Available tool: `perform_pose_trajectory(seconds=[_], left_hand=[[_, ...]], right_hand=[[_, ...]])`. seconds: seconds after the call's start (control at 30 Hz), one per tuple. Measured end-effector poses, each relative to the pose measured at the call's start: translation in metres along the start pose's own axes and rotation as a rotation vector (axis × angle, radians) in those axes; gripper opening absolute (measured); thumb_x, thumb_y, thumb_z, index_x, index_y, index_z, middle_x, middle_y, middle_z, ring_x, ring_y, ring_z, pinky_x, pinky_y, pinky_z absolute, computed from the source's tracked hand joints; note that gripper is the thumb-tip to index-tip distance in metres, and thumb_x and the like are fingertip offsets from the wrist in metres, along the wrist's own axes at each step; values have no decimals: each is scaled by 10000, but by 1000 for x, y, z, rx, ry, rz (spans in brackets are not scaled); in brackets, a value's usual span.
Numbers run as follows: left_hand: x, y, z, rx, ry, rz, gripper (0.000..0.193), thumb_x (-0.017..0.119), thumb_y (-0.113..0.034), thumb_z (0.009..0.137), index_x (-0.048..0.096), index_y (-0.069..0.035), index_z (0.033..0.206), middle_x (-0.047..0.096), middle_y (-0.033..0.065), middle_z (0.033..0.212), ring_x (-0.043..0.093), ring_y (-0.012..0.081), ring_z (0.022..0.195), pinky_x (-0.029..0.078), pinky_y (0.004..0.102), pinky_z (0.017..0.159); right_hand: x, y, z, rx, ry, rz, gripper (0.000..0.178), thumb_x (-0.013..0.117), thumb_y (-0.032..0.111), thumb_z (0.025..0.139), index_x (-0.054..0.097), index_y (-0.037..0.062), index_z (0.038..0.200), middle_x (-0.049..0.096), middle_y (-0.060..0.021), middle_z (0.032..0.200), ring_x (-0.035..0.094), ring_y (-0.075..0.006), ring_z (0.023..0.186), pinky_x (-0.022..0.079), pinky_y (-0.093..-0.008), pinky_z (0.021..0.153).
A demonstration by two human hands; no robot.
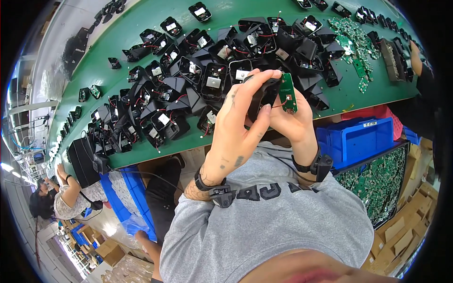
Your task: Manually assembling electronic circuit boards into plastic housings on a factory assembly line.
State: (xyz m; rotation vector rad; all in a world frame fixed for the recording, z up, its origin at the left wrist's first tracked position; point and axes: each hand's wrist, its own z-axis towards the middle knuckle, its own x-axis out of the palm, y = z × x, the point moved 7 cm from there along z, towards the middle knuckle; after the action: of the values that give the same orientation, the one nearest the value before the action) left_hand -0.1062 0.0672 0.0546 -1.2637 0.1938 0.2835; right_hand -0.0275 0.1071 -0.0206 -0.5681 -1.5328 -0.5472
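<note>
Just over the near edge of the table, both my hands are raised close together. My left hand [238, 120] is closed round a black plastic housing [261, 98], its index fingertip by the top of a green circuit board [286, 87]. The board stands upright against my right hand [299, 120], whose fingers are partly hidden behind it. A short red wire joins a small white connector low on the board and runs toward the housing. Beyond my hands lies a big heap of similar black housings [196, 68], many with silver blocks and red wires inside.
Loose green circuit boards [351, 42] are piled at the table's far right, near another person's arm [416, 59]. Below the right edge stand a blue bin [363, 141] and a tray of boards [375, 188]. Another person [71, 195] sits at the left.
</note>
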Motion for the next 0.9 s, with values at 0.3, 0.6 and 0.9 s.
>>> perform_pose_trajectory(seconds=[0.3,0.6,0.9], left_hand=[[4,15,-2,-109,-14,-78,529,533,42,857,392,-69,1354,540,71,1141,572,73,801,486,182,592],[12,15,-6,-192,4,-283,711,604,40,787,263,-60,1403,469,99,1217,557,157,1015,492,257,860],[-5,18,-7,-166,-266,-481,649,565,87,801,260,-46,1358,507,144,1149,593,175,903,554,267,638]], right_hand=[[6,-4,-1,-59,18,87,280,410,248,985,583,65,1107,638,-51,1032,611,-190,926,503,-369,767],[17,16,-20,-621,-320,-650,253,573,206,925,612,20,1092,643,-63,1015,625,-109,818,509,-240,719],[38,40,-32,-966,-169,-1265,217,676,-4,791,613,-8,999,609,-37,905,571,-99,820,456,-214,754]])
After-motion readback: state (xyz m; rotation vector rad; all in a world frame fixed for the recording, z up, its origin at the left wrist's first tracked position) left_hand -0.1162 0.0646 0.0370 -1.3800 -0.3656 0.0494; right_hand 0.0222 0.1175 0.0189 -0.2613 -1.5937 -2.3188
